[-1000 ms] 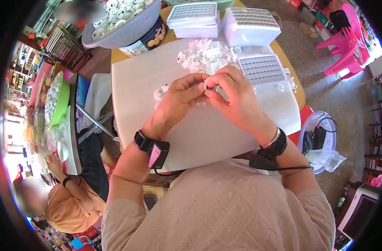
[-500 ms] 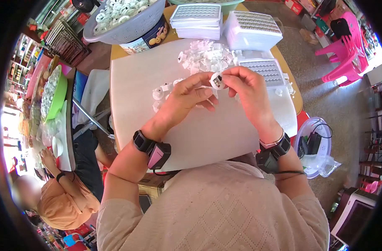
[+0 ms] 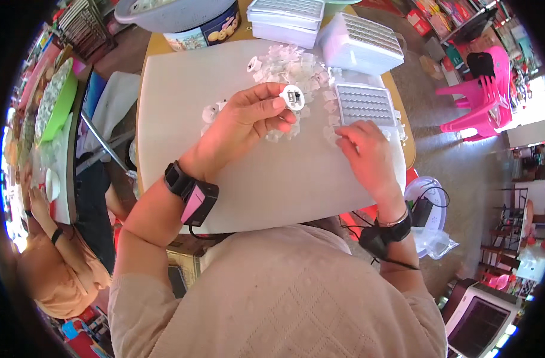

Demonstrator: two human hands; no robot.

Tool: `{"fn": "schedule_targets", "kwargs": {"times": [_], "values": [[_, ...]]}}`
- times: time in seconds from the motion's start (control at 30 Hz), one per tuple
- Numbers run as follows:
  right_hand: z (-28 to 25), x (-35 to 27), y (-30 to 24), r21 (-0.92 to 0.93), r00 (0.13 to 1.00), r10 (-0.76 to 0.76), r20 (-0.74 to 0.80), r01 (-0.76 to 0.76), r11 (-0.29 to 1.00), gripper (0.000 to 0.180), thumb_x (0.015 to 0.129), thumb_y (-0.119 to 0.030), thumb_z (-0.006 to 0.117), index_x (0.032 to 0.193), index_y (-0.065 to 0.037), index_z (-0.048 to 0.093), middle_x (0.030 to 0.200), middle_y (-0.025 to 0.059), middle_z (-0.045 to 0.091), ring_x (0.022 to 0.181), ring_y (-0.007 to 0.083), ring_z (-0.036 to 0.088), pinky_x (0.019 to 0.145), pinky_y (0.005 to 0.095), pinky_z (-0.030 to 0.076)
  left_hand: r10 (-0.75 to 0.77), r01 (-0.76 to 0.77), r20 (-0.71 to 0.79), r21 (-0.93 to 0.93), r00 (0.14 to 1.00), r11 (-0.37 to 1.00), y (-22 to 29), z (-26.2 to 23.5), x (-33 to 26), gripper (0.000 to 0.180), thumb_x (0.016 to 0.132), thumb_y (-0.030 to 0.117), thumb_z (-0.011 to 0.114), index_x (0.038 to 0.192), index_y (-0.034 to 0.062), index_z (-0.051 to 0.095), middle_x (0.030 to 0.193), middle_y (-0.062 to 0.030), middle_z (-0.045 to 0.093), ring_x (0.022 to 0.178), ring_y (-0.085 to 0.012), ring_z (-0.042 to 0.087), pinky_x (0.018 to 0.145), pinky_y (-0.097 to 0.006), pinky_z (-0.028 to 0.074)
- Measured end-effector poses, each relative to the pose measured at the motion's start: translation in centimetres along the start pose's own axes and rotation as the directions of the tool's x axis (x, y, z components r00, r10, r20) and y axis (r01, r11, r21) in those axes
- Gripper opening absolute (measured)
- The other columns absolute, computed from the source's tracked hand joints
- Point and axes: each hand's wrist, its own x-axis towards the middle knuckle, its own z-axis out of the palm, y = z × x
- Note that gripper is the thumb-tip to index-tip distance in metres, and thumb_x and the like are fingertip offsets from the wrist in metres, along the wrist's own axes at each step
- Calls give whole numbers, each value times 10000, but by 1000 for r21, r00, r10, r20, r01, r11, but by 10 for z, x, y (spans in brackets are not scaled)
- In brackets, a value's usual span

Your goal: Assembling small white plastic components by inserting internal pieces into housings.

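Counting what's showing: two hands working over one pale board (image 3: 183, 149). One small white round part (image 3: 293, 96) sitting in the fingertips at upper centre. One loose heap of clear plastic pieces (image 3: 290, 65) lying at top centre, too many and too jumbled to count. Two or three small white parts (image 3: 211, 111) sitting just left of centre. One flat grid tray (image 3: 364, 104) lying at upper right, one white gridded box (image 3: 361, 43) above it, one stack of trays (image 3: 285, 19) at the top edge, layers not countable. One grey basin (image 3: 165, 15) sitting on one round tin (image 3: 210, 33), upper left. Two pink chairs (image 3: 481, 101) standing at far right.
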Motion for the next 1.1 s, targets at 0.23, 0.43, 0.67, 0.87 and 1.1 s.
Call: {"fn": "schedule_targets", "kwargs": {"times": [0.23,0.43,0.67,0.87,1.1], "values": [[0,6,-25,321,981,167,94,-189,928,205,802,-5,630,1006,-33,629,856,115,611,716,269,606,633,334,493,-50,48,61,36,997,998,-1,-2,-1,300,933,154,568,1178,-15,532,1013,-54,612,842,-113,607,738,-239,505],[4,6,-19,209,970,231,75,-242,947,185,798,-4,631,981,-24,643,881,116,611,762,275,612,661,354,492,-65,61,67,67,996,996,2,2,-2,300,932,163,577,1159,-28,531,972,-64,605,821,-131,606,749,-258,498],[19,11,-25,18,999,30,44,-31,999,140,771,8,641,909,-8,619,853,107,583,799,297,578,708,389,478,-61,55,60,95,996,994,2,-3,-1,289,947,157,545,1179,-15,532,972,-39,606,816,-112,594,731,-262,492],[19,17,-37,301,990,134,44,-141,943,127,773,72,605,862,-15,581,833,100,570,709,263,572,612,324,473,-30,25,65,76,997,997,-2,-7,-1,313,940,164,563,1182,-29,525,988,-47,607,822,-121,606,723,-262,501],[14,2,-28,224,985,-122,123,92,970,139,793,109,570,852,-9,611,882,93,600,775,207,599,632,294,474,-33,29,94,52,995,998,0,-9,-1,304,925,176,593,1152,-21,545,924,-55,629,783,-138,630,719,-260,509]]}}
